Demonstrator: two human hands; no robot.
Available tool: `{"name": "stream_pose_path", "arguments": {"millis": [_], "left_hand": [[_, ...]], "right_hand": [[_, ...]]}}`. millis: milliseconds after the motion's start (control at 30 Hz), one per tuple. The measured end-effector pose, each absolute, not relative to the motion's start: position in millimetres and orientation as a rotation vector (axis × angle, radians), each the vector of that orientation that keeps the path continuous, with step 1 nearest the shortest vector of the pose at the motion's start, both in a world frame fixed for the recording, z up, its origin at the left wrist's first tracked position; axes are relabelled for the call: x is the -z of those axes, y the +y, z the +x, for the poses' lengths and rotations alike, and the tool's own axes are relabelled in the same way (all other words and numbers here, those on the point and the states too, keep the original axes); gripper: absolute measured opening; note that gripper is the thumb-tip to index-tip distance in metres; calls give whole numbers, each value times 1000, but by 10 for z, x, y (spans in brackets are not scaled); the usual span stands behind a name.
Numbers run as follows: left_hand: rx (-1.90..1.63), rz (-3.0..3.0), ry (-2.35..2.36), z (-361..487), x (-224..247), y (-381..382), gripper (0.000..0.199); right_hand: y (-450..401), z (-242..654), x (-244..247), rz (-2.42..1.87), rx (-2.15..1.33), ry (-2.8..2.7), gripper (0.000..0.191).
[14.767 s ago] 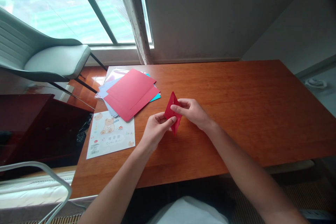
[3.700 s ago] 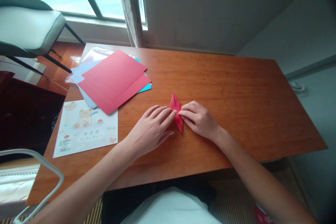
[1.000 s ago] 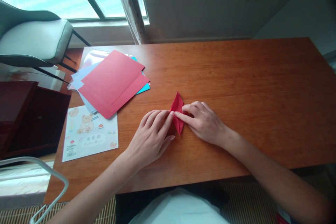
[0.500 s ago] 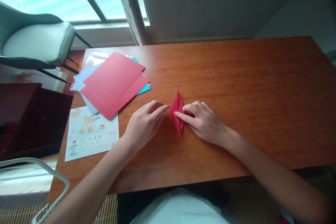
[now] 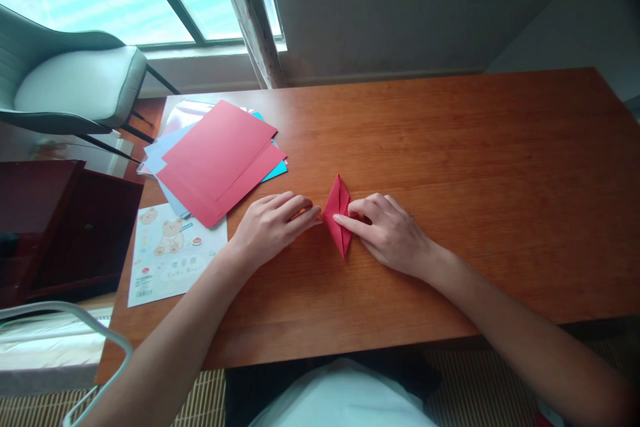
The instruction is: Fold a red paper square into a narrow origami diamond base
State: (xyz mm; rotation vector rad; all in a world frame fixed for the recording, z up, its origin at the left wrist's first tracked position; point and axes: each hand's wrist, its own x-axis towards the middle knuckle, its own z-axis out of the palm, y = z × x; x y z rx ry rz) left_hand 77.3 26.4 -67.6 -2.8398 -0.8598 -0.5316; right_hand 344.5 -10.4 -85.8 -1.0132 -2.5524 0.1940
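A piece of folded red paper, a narrow diamond with a crease down its middle, lies on the wooden table with its long points facing away from and toward me. My right hand grips its right side, the thumb laid across the centre and the other fingers curled at the edge. At the left corner of the diamond, my left hand has thumb and fingers pinched together. The fingertips meet the corner there, and they partly hide it.
Red sheets lie over blue and pale paper at the table's far left. In front of them is a white sheet with bear drawings. A grey chair stands beyond the left edge, by the window. Bare wooden tabletop extends to the right.
My left hand has shifted slightly left and flattened, its fingertips remaining at the paper's left corner. The right hand and the folded paper have hardly moved. The view has shifted a little.
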Motion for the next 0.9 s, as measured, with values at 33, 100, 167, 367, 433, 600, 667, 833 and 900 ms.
{"name": "stream_pose_path", "arguments": {"millis": [33,100,167,367,433,600,667,833,900], "left_hand": [[533,-2829,-853,773,676,270,9],[546,-2807,-841,779,675,287,10],[577,-2792,-831,788,672,305,10],[553,-2881,-876,819,655,298,17],[566,-2968,-1055,862,648,258,17],[610,-2998,-1895,1036,575,111,13],[485,-2954,-2049,1093,532,75,10],[342,-2937,-2171,1152,471,83,8],[346,-2957,-2169,1159,467,91,9]], "right_hand": [[-105,3446,862,-1010,-193,-2553,38],[-105,3447,867,-1009,-194,-2551,38],[-105,3448,868,-1011,-198,-2550,38],[-105,3446,863,-1013,-205,-2554,38],[-107,3446,863,-1021,-209,-2553,38],[-110,3443,857,-1029,-221,-2556,38],[-111,3443,853,-1020,-218,-2552,38],[-111,3445,851,-1020,-210,-2549,38],[-111,3446,852,-1025,-213,-2559,39]]}}
